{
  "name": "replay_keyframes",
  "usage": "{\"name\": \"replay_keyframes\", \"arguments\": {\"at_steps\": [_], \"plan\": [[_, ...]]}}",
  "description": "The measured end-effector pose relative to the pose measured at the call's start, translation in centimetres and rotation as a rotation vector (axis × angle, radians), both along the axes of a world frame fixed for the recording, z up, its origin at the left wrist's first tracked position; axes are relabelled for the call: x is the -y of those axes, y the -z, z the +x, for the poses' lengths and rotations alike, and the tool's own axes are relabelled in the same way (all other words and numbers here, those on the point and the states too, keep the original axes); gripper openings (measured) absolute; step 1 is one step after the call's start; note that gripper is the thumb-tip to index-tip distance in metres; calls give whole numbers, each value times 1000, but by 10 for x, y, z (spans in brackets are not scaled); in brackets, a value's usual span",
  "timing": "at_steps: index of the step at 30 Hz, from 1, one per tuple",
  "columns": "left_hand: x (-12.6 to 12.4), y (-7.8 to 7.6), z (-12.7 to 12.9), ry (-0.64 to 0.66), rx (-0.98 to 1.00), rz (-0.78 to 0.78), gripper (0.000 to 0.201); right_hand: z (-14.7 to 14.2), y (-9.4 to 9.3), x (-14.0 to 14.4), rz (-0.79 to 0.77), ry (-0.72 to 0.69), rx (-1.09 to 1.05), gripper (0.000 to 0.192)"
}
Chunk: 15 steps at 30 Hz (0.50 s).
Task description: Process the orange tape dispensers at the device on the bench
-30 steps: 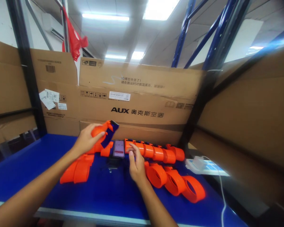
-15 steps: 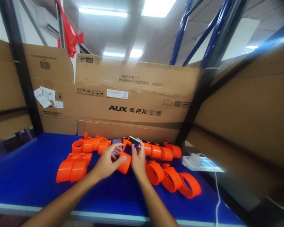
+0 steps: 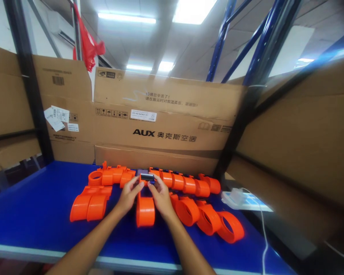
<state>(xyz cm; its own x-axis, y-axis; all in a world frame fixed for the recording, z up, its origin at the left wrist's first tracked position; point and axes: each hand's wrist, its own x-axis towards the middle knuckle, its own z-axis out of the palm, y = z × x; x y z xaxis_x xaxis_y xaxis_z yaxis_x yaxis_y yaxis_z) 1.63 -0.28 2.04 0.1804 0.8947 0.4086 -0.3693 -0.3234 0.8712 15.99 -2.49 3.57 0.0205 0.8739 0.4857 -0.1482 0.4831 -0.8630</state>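
An orange plastic ring piece point(image 3: 145, 210) with a small dark module point(image 3: 147, 177) at its far end rests on the blue table point(image 3: 34, 214). My left hand point(image 3: 129, 193) grips the far end from the left. My right hand point(image 3: 161, 194) grips it from the right. A phone behind the hands is mostly hidden.
A row of orange pieces point(image 3: 186, 184) lies along the back. More orange rings point(image 3: 209, 220) sit to the right and a pair of orange pieces point(image 3: 87, 204) to the left. A white power strip point(image 3: 237, 198) with a cable lies far right. Cardboard boxes point(image 3: 160, 122) wall the back.
My left hand carried the orange piece from the back left to the table's middle. Both hands have turned it so that it lies lengthwise toward me, with the dark module at the far end.
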Motion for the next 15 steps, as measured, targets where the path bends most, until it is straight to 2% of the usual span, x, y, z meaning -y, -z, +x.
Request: {"name": "replay_keyframes", "arguments": {"at_steps": [6, 12, 15], "plan": [[-4, 6, -4, -100, 148, -124, 47, 6, 9, -2, -129, -84, -26, 58], [-6, 8, -4, -102, 157, -81, 44, 7, 16, -7, -156, 76, 98, 31], [-8, 10, -5, -115, 165, -119, 46, 7, 19, -7, -158, 89, 148, 27]]}}
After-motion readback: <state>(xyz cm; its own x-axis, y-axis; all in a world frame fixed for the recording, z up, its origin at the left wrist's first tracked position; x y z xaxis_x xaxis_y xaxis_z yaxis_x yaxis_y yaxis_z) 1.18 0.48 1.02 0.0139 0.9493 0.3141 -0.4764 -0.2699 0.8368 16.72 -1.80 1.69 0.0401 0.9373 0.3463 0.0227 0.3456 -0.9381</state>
